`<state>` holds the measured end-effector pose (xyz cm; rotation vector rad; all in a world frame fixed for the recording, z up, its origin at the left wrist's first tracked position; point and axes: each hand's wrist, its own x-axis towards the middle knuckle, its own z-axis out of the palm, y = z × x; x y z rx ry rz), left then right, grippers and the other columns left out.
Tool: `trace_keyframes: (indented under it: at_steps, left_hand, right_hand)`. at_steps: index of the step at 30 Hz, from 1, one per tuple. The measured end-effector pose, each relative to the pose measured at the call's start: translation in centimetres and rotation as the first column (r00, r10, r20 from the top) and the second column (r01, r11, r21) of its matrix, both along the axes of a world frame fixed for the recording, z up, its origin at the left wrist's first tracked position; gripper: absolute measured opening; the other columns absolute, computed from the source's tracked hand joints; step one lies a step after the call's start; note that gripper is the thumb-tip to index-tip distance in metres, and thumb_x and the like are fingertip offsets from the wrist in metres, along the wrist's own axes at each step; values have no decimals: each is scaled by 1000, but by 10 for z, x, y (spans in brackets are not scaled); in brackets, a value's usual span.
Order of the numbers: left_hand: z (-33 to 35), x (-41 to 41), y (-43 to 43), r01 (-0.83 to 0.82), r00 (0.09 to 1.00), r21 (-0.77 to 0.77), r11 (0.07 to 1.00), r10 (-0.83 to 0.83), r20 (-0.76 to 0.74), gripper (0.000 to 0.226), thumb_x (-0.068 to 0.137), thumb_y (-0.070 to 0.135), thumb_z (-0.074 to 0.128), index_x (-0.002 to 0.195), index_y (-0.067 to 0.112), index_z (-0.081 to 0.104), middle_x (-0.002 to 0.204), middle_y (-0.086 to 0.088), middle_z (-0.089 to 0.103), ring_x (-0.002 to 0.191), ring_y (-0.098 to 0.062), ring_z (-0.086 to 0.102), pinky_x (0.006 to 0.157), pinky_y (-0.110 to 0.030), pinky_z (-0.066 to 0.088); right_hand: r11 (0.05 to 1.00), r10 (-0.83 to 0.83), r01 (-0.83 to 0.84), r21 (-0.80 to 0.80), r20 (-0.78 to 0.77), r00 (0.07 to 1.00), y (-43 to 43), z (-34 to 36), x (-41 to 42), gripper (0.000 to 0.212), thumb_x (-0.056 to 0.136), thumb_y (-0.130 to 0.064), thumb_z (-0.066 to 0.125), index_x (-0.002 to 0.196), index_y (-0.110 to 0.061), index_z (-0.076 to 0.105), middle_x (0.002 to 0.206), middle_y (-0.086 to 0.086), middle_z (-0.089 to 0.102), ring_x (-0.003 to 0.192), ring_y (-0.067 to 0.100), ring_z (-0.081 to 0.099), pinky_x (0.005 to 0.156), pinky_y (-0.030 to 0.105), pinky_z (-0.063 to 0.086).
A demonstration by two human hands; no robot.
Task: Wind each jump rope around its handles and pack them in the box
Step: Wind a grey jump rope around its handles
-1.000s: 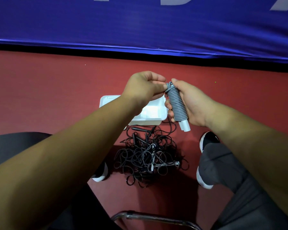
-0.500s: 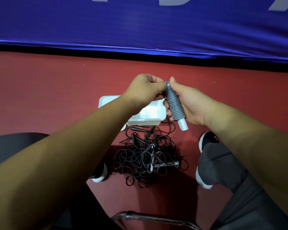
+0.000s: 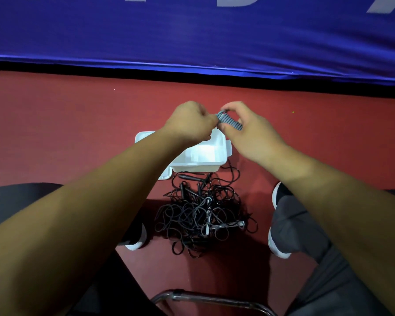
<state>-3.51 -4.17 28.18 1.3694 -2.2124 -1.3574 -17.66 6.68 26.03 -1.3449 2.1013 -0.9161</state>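
Two fists, left hand (image 3: 189,124) and right hand (image 3: 249,134) gripping wound grey rope (image 3: 230,123)

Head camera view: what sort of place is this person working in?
Probably a sports hall or gym: a red floor, a blue banner with large white lettering along its edge, and a pile of black jump ropes by a white box.

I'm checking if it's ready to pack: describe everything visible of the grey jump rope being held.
The grey jump rope is a short bundle of tight, rubbery-looking coils, tilted, held off the floor near the white box. The right hand grips its lower part, hiding it; the left hand pinches its upper end.
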Motion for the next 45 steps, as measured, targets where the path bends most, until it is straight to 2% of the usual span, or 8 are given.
trace_keyframes:
  at_steps: [7,11,17,23,27,32,41,45]
  left_hand:
    - [-4,-1,8,264,940,-344,901,-162,299,27,101,24,51,84,4,56,76,-11,59,75,-34,53,64,-42,42]
    - [-9,1,7,377,916,-395,838,-276,290,19,102,20,48,86,13,51,91,-8,45,79,-28,45,72,-38,38]
    - [-6,3,6,405,906,-351,844,-320,277,22,103,21,47,84,11,53,95,-8,49,83,-29,52,76,-38,47]
    - [-15,10,2,281,940,-239,930,-217,262,26,104,23,45,100,3,62,98,-15,63,90,-36,60,74,-44,48]
    - [-16,15,-7,227,966,-79,971,-214,144,20,104,30,55,104,14,67,93,-3,68,81,-22,62,76,-37,53]
    - [-18,15,-14,209,975,-23,978,-206,78,20,107,25,52,114,16,68,111,-4,73,94,-13,73,86,-42,60]
    - [-28,21,-27,7,1000,193,981,-5,-13,25,105,6,47,125,10,63,117,-5,71,88,-16,75,69,-29,60]
    - [-29,27,-43,-13,993,267,964,-20,120,19,105,6,52,119,8,65,113,-9,72,77,-15,73,71,-32,60]
  right_hand:
    - [994,-1,18,109,-157,988,-6,-14,0,37,100,-40,68,136,-35,58,112,5,68,93,29,63,75,36,46]
    - [986,1,40,163,-238,971,-8,-11,-3,36,100,-42,68,136,-37,63,122,3,71,106,31,63,84,40,53]
    - [978,-12,56,200,-216,976,-7,-11,-6,36,98,-45,71,132,-36,65,115,1,70,100,28,62,84,41,56]
    - [968,-11,50,244,-158,987,-5,-10,-12,50,89,-34,80,128,-18,55,112,4,61,95,24,56,72,33,36]
    - [969,34,4,245,-152,988,3,-15,-8,50,84,-15,78,121,-14,45,115,8,55,85,22,55,62,35,39]
    - [971,-81,98,219,-86,993,3,-18,-7,40,83,-19,78,108,-12,48,99,5,56,73,14,52,53,33,32]
    - [935,-154,101,341,131,979,-20,-16,-6,22,84,-24,80,99,-14,68,96,10,76,84,28,72,72,39,56]
    - [920,-224,111,376,271,936,-52,-26,-3,16,87,-20,79,99,-12,75,98,14,78,92,32,76,81,45,62]
